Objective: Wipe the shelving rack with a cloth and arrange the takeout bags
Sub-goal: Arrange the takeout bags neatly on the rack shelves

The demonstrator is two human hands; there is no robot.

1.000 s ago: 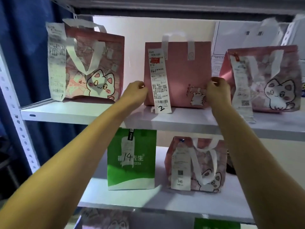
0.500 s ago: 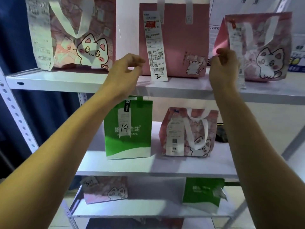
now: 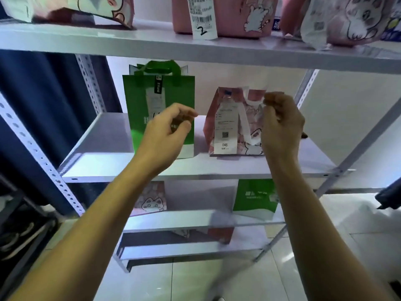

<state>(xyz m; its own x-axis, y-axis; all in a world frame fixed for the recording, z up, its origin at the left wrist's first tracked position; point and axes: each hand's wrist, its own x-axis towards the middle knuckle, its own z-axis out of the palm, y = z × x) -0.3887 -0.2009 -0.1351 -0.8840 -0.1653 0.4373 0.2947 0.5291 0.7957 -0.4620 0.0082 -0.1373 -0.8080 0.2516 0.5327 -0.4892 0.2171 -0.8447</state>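
Dark blue curtain (image 3: 32, 88): hangs behind the left side of the frame, reaching down toward the floor. Pale tiled floor (image 3: 195, 279): glossy, with visible grout lines. Pair of sneakers (image 3: 19, 237): dark with light soles, low at the left edge. Dark object (image 3: 389, 197): at the right edge, too blurred to identify.

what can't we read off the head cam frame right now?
- Top-shelf bags: upper parts cut off by the frame's top edge, including the pink bag tagged 2.
- Green bag: handwritten number hidden behind the left hand.
- Pink cat bag: right side hidden by the right hand; whether it touches the bag is unclear.
- Receipt: small print too fine; only 046 reads.
- Lower-shelf bags: blurred, partly hidden by arms.
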